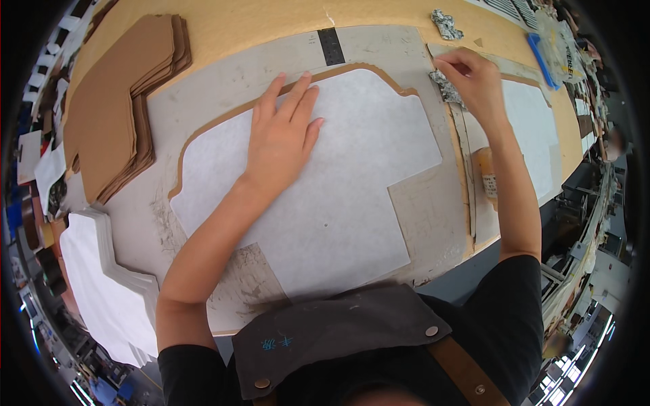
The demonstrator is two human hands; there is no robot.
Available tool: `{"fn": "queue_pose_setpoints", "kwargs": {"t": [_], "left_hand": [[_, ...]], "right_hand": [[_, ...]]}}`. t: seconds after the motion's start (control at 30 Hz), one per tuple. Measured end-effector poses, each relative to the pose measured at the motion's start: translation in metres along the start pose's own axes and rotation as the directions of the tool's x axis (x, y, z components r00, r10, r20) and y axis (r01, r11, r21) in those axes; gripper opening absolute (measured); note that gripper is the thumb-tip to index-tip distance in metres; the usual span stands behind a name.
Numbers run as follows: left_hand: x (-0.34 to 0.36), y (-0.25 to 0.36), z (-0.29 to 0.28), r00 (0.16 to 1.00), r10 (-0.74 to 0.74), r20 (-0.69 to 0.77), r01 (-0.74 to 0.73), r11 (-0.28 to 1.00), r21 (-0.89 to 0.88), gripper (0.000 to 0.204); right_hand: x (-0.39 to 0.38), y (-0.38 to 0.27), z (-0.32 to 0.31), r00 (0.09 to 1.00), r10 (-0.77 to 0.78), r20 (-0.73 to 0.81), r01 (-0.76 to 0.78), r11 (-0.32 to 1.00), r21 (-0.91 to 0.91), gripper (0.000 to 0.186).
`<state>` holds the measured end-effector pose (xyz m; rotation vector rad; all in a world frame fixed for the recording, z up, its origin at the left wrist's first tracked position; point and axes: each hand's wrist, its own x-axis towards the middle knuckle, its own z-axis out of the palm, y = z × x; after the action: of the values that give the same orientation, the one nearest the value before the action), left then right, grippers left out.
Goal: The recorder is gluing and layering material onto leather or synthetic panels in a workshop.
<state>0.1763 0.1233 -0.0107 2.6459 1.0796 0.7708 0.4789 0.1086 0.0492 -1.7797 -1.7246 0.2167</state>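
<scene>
A large white cut sheet (338, 169) with a notched outline lies on the work board. Along its far and left edges shows the rim of a brown piece (203, 128) beneath it. My left hand (283, 132) rests flat near the sheet's far left edge, fingers spread, some tips reaching past the brown rim. To the right, my right hand (474, 78) is closed with thumb and fingers together, just over a crumpled grey lump (445, 89). What those fingers hold, if anything, is hidden.
Stacked brown cut pieces (115, 101) lie at the far left, stacked white pieces (101, 284) nearer. A short black strip (330, 46) lies beyond the sheet. Right of it are a yellowish bottle (487, 177), another white sheet (531, 128), a second crumpled lump (445, 24) and a blue tool (542, 61).
</scene>
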Motion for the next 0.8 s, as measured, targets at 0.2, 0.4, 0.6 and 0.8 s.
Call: {"fn": "queue_pose_setpoints", "kwargs": {"t": [0.2,0.4,0.6,0.8], "left_hand": [[0.005,-0.009,0.006,0.992,-0.003,-0.127,0.004,1.0,0.007,0.036],[0.015,-0.016,0.009,0.977,-0.128,-0.173,0.112,0.989,-0.1,0.024],[0.022,-0.02,0.013,0.976,-0.141,-0.166,0.122,0.985,-0.119,0.012],[0.026,-0.028,0.012,0.965,-0.257,-0.053,0.243,0.951,-0.194,0.009]], "right_hand": [[-0.073,0.022,-0.093,0.963,0.265,-0.047,-0.269,0.942,-0.2,0.029],[-0.149,0.01,-0.098,0.884,0.443,0.148,-0.336,0.823,-0.458,0.055],[-0.131,0.003,-0.104,0.726,0.654,0.21,-0.603,0.754,-0.261,0.065],[-0.058,-0.027,-0.064,0.953,0.183,0.241,-0.268,0.144,0.953,0.05]]}}
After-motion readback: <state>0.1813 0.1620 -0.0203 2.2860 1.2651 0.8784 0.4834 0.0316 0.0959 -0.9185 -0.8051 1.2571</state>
